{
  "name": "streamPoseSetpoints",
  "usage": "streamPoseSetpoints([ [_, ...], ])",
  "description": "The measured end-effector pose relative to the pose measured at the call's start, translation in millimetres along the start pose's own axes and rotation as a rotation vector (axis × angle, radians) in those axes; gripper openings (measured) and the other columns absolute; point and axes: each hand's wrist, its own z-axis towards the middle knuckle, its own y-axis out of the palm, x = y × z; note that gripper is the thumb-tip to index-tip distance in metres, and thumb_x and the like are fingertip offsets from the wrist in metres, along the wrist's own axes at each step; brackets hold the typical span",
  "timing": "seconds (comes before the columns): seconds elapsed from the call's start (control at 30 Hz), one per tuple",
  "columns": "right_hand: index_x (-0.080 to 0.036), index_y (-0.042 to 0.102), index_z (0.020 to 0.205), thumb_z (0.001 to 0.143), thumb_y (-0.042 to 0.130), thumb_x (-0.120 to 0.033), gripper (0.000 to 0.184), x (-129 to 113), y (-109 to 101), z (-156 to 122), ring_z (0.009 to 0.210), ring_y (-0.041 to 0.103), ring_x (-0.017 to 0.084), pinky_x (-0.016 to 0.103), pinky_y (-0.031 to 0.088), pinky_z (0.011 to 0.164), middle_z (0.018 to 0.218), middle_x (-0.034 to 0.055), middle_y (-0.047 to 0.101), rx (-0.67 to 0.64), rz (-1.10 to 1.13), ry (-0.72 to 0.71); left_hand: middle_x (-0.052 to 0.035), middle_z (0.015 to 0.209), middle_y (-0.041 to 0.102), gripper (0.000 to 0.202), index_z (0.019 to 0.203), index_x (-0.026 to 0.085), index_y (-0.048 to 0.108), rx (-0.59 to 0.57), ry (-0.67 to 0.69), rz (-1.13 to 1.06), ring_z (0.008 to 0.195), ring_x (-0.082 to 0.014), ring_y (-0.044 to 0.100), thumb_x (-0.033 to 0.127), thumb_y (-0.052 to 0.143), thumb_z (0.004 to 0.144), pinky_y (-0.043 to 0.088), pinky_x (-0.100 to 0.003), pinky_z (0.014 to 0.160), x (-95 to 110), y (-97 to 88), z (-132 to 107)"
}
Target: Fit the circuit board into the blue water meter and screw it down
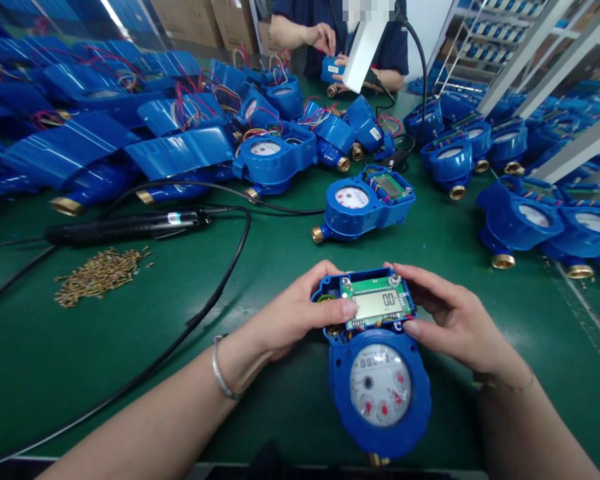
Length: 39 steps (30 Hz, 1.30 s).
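1. At the far left, a pile of brass screws (99,277) lay on the green bench mat (40,347). Beyond it lay an electric screwdriver (125,230), and its black cable (219,297) ran down past my left forearm (150,417).
2. My left hand (293,310) gripped the left edge of the electronic module (375,300), with the fingers reaching in to the edge of its display.
3. The module sat at the far end of a blue water meter (380,393), directly in front of me. The meter's long axis pointed straight away from me, with its brass fitting (377,459) nearest my body. Two silver screws (347,283) stood at the module's far corners. Both hands were about equally near, and nothing stood between them and the module.
4. My right hand (455,320) gripped the module's right edge. My hands were apart, clamping it from opposite sides.
5. Beyond, a co-worker's hands (325,40) held a small blue part, and a second meter (365,203) lay on the mat. Rows of blue meters (517,217) filled the far right.
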Motion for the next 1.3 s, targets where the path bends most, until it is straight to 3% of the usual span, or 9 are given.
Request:
streamPoseSetpoints([
  [0.2,-0.035,0.050,0.131,0.083,0.071,-0.022,0.054,3.1,3.8,3.4,0.126,0.043,0.022,0.033,0.041,0.104,0.135,0.0026,0.044,-0.073,0.333,0.055,0.0028,0.075,0.059,0.041,0.089,0.018,0.047,-0.012,0.002,-0.012,0.066,-0.0115,0.054,0.034,0.078,0.068,0.040,-0.024,0.063,-2.3,-0.6,-0.8],
  [0.37,-0.038,0.047,0.131,0.082,0.070,-0.026,0.055,13.7,10.0,6.5,0.120,0.048,0.020,0.034,0.042,0.101,0.135,0.0012,0.040,-0.075,0.436,0.055,0.0029,0.075,0.060,0.040,0.088,0.019,0.046,-0.006,0.001,-0.038,0.065,-0.0112,0.055,0.034,0.077,0.069,0.042,-0.024,0.062,-2.4,0.7,-1.7],
  [0.6,-0.042,0.026,0.142,0.072,0.078,-0.030,0.087,7.5,13.1,8.6,0.130,0.038,0.027,0.044,0.042,0.103,0.138,0.0039,0.038,-0.058,0.674,0.051,0.0031,0.074,0.060,0.042,0.087,0.018,0.047,0.014,-0.009,-0.032,0.066,-0.0119,0.054,0.034,0.079,0.065,0.041,-0.024,0.063,-1.0,1.2,-1.1],
  [0.73,-0.039,0.030,0.141,0.073,0.078,-0.030,0.084,7.0,13.7,8.7,0.130,0.039,0.027,0.044,0.043,0.101,0.138,0.0053,0.040,-0.017,0.593,0.069,0.0028,0.075,0.060,0.042,0.088,0.018,0.047,0.016,-0.016,-0.036,0.067,-0.0127,0.055,0.033,0.079,0.064,0.041,-0.025,0.063,0.6,1.9,-1.4],
  [0.93,-0.036,0.035,0.140,0.076,0.075,-0.042,0.076,10.0,17.9,7.9,0.127,0.042,0.028,0.043,0.044,0.100,0.138,0.0066,0.041,0.019,0.544,0.071,0.0021,0.077,0.060,0.042,0.089,0.018,0.048,0.010,-0.012,-0.035,0.068,-0.0128,0.055,0.033,0.079,0.066,0.041,-0.025,0.064,-1.4,0.7,-2.7],
  [1.13,-0.035,0.041,0.138,0.083,0.066,-0.040,0.060,11.5,25.6,6.9,0.133,0.038,0.026,0.043,0.031,0.112,0.137,0.0043,0.043,0.021,0.661,0.144,0.0009,0.080,0.061,0.043,0.091,0.018,0.046,0.003,-0.018,-0.028,0.070,-0.0133,0.056,0.034,0.078,0.067,0.042,-0.025,0.064,-2.3,-0.4,-3.2],
  [1.3,-0.034,0.044,0.135,0.082,0.065,-0.036,0.057,10.0,24.9,8.3,0.129,0.042,0.027,0.045,0.034,0.110,0.136,0.0043,0.045,0.027,0.680,0.182,0.0014,0.079,0.061,0.043,0.090,0.018,0.046,0.008,-0.023,-0.031,0.069,-0.0128,0.055,0.034,0.078,0.066,0.041,-0.025,0.064,0.9,1.5,-2.7],
])
